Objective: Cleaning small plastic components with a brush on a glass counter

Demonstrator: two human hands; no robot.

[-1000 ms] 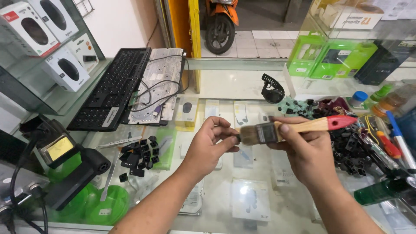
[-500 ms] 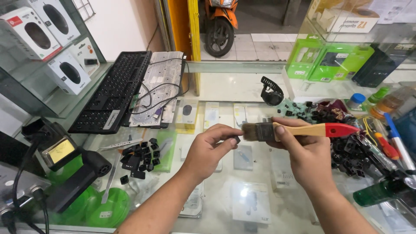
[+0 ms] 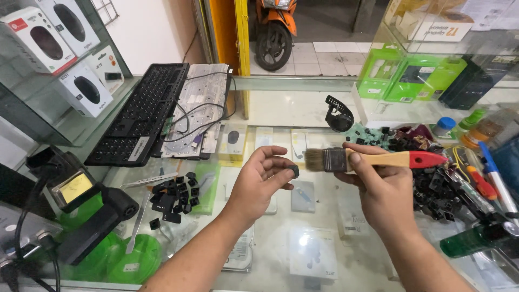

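Above counter, hands (image 3: 319, 184) raised, facing.

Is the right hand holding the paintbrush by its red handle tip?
No, the right hand grips the paintbrush on the wooden part by the ferrule, with the red tip sticking out free.

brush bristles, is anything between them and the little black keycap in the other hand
Nothing visible. The brush, held in the right hand, points its bristles at the black keycap pinched in the left hand, with only a small open gap between them above the glass counter.
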